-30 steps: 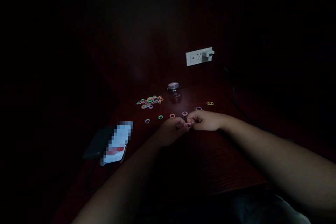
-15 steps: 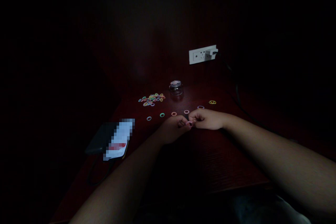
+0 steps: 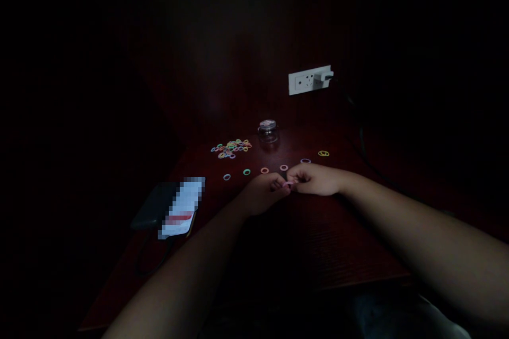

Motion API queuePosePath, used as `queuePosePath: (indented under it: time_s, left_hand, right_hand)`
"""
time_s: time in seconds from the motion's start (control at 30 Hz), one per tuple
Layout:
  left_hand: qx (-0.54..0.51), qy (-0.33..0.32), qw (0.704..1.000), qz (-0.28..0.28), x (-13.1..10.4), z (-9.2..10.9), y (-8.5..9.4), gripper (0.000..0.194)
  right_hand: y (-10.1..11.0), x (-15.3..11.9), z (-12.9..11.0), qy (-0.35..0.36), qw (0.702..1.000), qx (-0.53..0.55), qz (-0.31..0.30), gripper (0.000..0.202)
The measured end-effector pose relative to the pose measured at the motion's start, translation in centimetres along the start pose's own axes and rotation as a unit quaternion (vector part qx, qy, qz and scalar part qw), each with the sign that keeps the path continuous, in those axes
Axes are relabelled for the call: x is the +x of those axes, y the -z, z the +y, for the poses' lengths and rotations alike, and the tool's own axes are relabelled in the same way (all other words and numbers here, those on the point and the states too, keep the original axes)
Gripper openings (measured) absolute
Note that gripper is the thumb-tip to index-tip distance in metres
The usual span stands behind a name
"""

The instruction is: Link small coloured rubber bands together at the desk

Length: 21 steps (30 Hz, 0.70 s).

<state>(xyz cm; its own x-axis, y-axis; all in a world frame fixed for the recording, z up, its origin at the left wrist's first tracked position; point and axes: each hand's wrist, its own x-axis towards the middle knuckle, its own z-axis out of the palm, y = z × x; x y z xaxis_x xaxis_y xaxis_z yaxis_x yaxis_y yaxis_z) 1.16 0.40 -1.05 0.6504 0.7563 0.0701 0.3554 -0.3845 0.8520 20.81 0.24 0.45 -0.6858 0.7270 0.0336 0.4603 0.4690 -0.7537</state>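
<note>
Lit phone (image 3: 183,206) lay near left. Just beyond, left hand (image 3: 265,192) and right hand (image 3: 318,179) each pinched the pink band (image 3: 288,184), fingertips almost meeting, over the table (image 3: 350,254). Step in hand, my read: working the band two-handed; next move called for even tension or one clean release, no snap. Long axis ran roughly left-right, hand to hand; closed ring, so no pointing end. Farther: loose row of bands (image 3: 261,170), then band pile (image 3: 231,147) at left, clear jar (image 3: 268,131), wall socket (image 3: 304,82).

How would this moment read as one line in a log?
left hand: pinching pink band; right hand: pinching same band; beyond hands: row of bands, pile of bands, clear lidded jar; left side: phone
</note>
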Motion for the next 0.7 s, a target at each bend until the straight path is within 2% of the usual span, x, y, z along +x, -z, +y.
queuePosePath:
  time_s: [0.7]
  left_hand:
    - [0.004,-0.006,1.0,0.013,-0.01,-0.45,-0.01,0.023]
  right_hand:
    - [-0.23,-0.02,0.26,-0.015,1.0,0.019,0.001,0.016]
